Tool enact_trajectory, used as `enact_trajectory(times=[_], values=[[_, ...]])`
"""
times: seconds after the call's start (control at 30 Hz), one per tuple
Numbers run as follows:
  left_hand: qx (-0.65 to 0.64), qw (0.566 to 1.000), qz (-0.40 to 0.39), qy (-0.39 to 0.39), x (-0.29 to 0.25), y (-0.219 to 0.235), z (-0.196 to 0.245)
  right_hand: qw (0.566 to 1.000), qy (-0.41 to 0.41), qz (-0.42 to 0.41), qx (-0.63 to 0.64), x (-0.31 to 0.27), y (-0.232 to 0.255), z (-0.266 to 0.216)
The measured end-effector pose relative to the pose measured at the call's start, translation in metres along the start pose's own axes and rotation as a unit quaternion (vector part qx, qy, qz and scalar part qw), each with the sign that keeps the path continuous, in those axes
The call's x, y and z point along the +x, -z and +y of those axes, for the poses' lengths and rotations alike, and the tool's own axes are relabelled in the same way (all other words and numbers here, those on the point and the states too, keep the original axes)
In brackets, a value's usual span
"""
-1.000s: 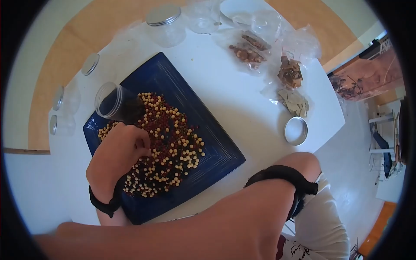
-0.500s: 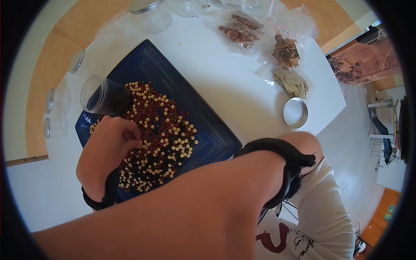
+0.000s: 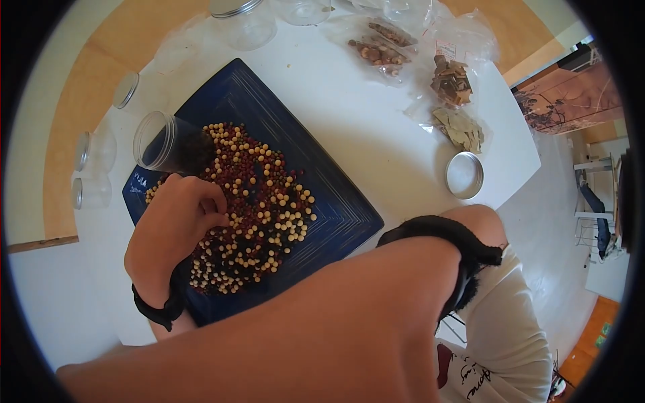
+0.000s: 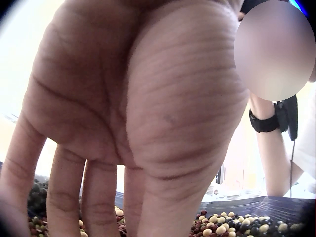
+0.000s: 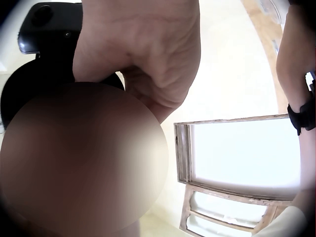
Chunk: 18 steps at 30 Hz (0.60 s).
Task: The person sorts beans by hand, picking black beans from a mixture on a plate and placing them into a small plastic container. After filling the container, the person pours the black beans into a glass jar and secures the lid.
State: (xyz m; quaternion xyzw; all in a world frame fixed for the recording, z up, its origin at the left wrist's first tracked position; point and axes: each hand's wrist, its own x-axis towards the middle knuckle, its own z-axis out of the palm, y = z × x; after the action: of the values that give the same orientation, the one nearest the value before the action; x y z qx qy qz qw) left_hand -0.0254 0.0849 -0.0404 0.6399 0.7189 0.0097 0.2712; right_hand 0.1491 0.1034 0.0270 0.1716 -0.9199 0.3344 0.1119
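In the head view my left hand [image 3: 168, 228] hangs palm down over mixed beans [image 3: 242, 195] on a dark blue square tray [image 3: 322, 178]. Its fingers point down among the beans in the left wrist view, thumb beside them, tips out of sight. A clear jar [image 3: 158, 141] with dark contents lies tilted on the tray, just beyond the hand. My right hand [image 3: 235, 342] looms large across the foreground of the head view. The right wrist view shows this hand [image 5: 143, 49] by a blurred head and black gear [image 5: 54, 29], fingers bent; whether they grip anything is hidden.
Lidded clear jars [image 3: 248, 30] stand along the table's far and left edges. Bags of dried pieces [image 3: 383, 50] and leaves [image 3: 460, 127] lie at the upper right, near a round metal lid [image 3: 464, 175]. Legs in white trousers [image 3: 504, 316] are at the lower right.
The head view has shifted, moving the table things up and left, then slightly back right. My left hand stays over the beans beside the jar; my right arm still crosses the foreground.
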Motion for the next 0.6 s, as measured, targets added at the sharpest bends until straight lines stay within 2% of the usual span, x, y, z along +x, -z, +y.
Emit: enact_trajectory(times=[0.13,0.2,0.3,0.4,0.5,0.53,0.6], values=[[0.001,1.0,0.004,0.014,0.005,0.007,0.007,1.0,0.003,-0.011,-0.001,0.0,0.001,-0.002],[-0.02,0.999,-0.029,0.034,0.006,0.007,0.009,1.0,-0.001,-0.006,0.012,0.002,-0.001,0.002],[0.009,1.0,-0.002,0.0,0.003,0.007,0.009,1.0,0.004,-0.016,0.009,0.004,0.004,0.003],[-0.006,1.0,-0.006,0.023,0.003,0.007,0.011,1.0,0.002,-0.024,0.012,0.002,0.002,0.006],[0.014,1.0,-0.006,0.004,0.004,0.005,0.006,0.999,0.004,-0.035,0.015,0.001,0.005,0.01],[0.02,0.998,0.052,0.02,-0.009,0.009,0.028,0.999,0.004,-0.045,0.018,0.001,0.005,0.008],[0.076,0.989,0.05,-0.118,-0.025,0.001,0.017,0.998,0.004,-0.063,0.031,0.001,0.009,0.012]])
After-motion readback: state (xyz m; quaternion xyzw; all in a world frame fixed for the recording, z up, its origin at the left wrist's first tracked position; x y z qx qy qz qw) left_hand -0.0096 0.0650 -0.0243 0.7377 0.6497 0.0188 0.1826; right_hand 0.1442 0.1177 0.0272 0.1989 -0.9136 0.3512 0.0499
